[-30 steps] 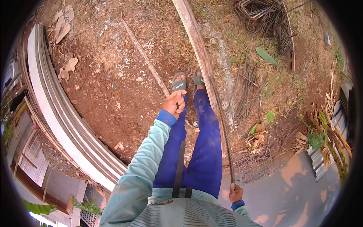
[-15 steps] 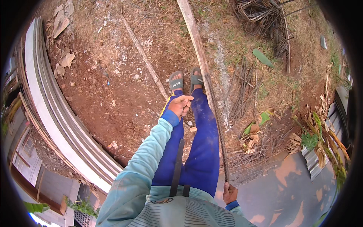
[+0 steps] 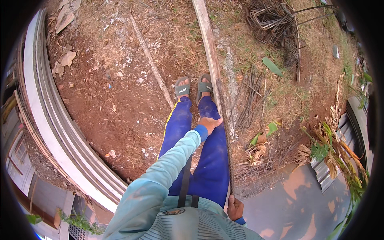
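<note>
A long dark ribbed steel bar (image 3: pixel 229 160) runs away from me past my right leg. My right hand (image 3: pixel 235 209), low beside my hip, is closed around its near end, with the thumb up along it. My left hand (image 3: pixel 210 123) reaches across over my right shin. Its outstretched tip comes up against or just short of the bar; the frame does not show which. The other fingers are partly hidden under the hand. Beyond, the bar lies along a pale wooden plank (image 3: pixel 209 44), which passes close by my right sandal (image 3: pixel 204 87).
Long stacked boards (image 3: pixel 54 116) curve down the left side. A thin pole (image 3: pixel 150 58) lies ahead on red soil. To the right are a heap of bent steel bars (image 3: pixel 272 28), a pile of sticks (image 3: pixel 251 96), wire mesh (image 3: pixel 254 178) and dry banana leaves (image 3: pixel 334 152).
My left hand has moved right and slightly nearer to me, from between my legs to beside the bar. My right hand, still on the bar, has shifted a little left in view.
</note>
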Motion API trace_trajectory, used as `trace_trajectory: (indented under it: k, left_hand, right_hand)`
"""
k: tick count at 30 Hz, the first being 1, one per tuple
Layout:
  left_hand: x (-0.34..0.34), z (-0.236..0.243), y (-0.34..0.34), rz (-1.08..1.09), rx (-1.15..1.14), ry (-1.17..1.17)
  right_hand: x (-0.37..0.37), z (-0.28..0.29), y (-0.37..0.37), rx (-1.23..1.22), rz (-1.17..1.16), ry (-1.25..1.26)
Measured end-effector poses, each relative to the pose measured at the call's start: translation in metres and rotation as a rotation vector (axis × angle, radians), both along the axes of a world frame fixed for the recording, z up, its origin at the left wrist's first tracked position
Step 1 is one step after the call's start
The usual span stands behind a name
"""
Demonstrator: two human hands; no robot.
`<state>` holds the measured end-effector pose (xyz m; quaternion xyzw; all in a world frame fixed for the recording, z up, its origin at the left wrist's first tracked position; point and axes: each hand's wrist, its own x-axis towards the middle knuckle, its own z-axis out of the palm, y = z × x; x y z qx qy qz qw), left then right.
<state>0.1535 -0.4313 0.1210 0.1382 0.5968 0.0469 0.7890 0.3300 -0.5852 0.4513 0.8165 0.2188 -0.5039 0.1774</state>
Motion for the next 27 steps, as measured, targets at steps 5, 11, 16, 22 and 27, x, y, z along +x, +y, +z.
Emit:
trace_trajectory:
  k: [5,11,16,22,27]
  left_hand:
    - [0.03,0.001,-0.007,-0.104,-0.028,-0.038]
    - [0.035,-0.007,-0.025,-0.037,0.22,0.119]
    - [0.034,-0.012,-0.011,-0.038,0.224,0.174]
    - [0.052,-0.044,-0.042,-0.047,0.271,0.289]
    - [0.058,-0.05,-0.052,-0.166,0.251,0.394]
  right_hand:
    - [-0.015,0.005,0.003,-0.029,-0.059,0.003]
    - [-0.036,0.009,0.007,-0.007,-0.012,-0.03]
    - [-0.038,-0.005,0.01,0.021,0.045,-0.026]
    - [-0.002,-0.039,-0.035,0.075,0.08,-0.026]
    - [0.033,-0.086,-0.094,0.107,0.025,0.005]
